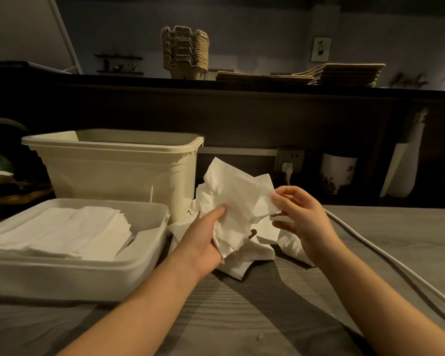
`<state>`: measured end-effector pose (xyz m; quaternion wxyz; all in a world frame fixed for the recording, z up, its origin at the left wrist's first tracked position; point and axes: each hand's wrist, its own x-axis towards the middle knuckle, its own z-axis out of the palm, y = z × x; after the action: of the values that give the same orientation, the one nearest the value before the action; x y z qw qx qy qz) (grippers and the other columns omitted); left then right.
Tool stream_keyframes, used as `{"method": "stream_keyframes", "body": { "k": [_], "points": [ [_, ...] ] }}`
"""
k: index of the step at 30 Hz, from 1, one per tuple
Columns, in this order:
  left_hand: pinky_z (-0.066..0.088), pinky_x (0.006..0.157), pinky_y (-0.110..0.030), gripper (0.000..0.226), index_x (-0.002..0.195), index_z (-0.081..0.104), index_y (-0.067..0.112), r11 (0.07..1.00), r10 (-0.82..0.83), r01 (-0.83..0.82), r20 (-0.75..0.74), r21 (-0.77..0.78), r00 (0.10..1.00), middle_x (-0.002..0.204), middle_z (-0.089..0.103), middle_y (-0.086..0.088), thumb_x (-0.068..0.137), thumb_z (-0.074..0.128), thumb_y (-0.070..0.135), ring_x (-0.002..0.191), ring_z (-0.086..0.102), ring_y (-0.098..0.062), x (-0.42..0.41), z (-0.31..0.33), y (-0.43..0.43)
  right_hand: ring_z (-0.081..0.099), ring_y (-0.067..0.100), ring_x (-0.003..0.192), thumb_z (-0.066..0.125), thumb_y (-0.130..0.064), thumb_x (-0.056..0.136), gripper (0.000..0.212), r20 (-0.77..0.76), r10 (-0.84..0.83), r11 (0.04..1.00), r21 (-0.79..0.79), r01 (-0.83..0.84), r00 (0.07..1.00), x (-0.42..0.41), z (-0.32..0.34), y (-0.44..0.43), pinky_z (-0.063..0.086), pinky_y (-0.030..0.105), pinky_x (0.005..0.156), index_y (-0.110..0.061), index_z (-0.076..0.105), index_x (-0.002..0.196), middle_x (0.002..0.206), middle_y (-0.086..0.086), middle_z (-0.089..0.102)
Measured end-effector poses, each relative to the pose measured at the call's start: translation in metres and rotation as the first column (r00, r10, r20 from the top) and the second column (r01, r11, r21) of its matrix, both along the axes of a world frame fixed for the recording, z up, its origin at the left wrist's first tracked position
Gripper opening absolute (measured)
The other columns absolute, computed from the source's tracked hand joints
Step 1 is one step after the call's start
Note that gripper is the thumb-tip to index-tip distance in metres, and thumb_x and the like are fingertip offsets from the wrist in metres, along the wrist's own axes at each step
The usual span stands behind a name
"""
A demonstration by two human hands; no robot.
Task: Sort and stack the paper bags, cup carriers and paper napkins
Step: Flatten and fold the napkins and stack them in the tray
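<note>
Head view: we are holding crumpled paper napkins (pixel 237 196) over the bench (pixel 242 317), left grip (pixel 203 242) clutching them, right grip (pixel 303 217) pinching one edge. Napkin tray (pixel 62 268) and tall bin (pixel 113 170) are standing left.

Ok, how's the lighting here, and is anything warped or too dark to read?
Head view: dim, warm light; the napkins in the left hand and right hand read clearly; dark shadows fall across the table; the far-left corner is nearly black; the ledge bows slightly, wide-angle.
</note>
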<state>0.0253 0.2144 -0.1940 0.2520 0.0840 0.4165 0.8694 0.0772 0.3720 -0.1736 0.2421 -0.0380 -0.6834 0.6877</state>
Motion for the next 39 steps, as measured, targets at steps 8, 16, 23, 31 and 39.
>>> {"method": "stream_keyframes", "body": {
  "k": [8, 16, 23, 31, 39],
  "points": [
    [0.057, 0.075, -0.048, 0.029, 0.124, 0.056, 0.014, 0.998, -0.013, 0.012, 0.006, 0.066, 1.000, 0.110, 0.068, -0.015, 0.095, 0.049, 0.015, 0.099, 0.065, -0.032, -0.002, -0.002, 0.003, 0.064, 0.012, 0.065, 0.058, -0.026, 0.089, 0.020, 0.077, 0.048, 0.999, -0.001, -0.048, 0.996, 0.001, 0.002, -0.002, 0.052, 0.024, 0.055, -0.018, 0.058, 0.107, 0.080, 0.001, 0.068],
    [0.055, 0.080, -0.052, 0.040, 0.128, 0.054, 0.013, 0.998, 0.026, -0.029, 0.060, 0.047, 0.998, 0.116, 0.065, -0.017, 0.089, 0.059, 0.014, 0.107, 0.061, -0.038, -0.011, -0.007, 0.004, 0.061, 0.013, 0.072, 0.053, -0.055, 0.073, 0.044, 0.072, 0.073, 0.997, 0.030, -0.075, 0.995, 0.005, 0.007, -0.002, 0.049, 0.023, 0.058, -0.018, 0.064, 0.093, 0.089, 0.004, 0.065],
    [0.057, 0.077, -0.047, 0.032, 0.127, 0.055, 0.014, 1.000, 0.026, -0.026, -0.014, 0.013, 1.000, 0.116, 0.065, -0.017, 0.096, 0.049, 0.015, 0.105, 0.062, -0.036, -0.008, -0.005, 0.003, 0.059, 0.012, 0.073, 0.064, -0.018, 0.086, 0.016, 0.148, 0.016, 0.992, 0.123, -0.034, 0.989, 0.000, 0.000, 0.000, 0.049, 0.021, 0.059, -0.014, 0.062, 0.101, 0.084, 0.001, 0.062],
    [0.055, 0.083, -0.049, 0.034, 0.130, 0.053, 0.015, 1.000, 0.008, -0.008, -0.002, 0.028, 1.000, 0.120, 0.064, -0.014, 0.098, 0.047, 0.021, 0.108, 0.061, -0.034, -0.007, -0.004, 0.003, 0.060, 0.015, 0.086, 0.056, -0.015, 0.091, 0.014, -0.028, -0.155, 0.988, 0.024, 0.155, 0.988, -0.002, 0.002, 0.005, 0.050, 0.023, 0.070, -0.014, 0.062, 0.104, 0.094, 0.002, 0.063],
    [0.059, 0.057, -0.040, 0.026, 0.115, 0.061, 0.015, 0.996, 0.088, -0.088, 0.009, -0.032, 0.996, 0.108, 0.067, -0.017, 0.091, 0.055, 0.007, 0.091, 0.064, -0.034, 0.001, 0.000, 0.002, 0.068, 0.010, 0.078, 0.052, -0.015, 0.091, 0.011, -0.198, -0.063, 0.989, -0.147, 0.034, 0.978, 0.008, 0.015, 0.004, 0.056, 0.025, 0.066, -0.021, 0.054, 0.100, 0.086, -0.004, 0.069]
  ]
}}
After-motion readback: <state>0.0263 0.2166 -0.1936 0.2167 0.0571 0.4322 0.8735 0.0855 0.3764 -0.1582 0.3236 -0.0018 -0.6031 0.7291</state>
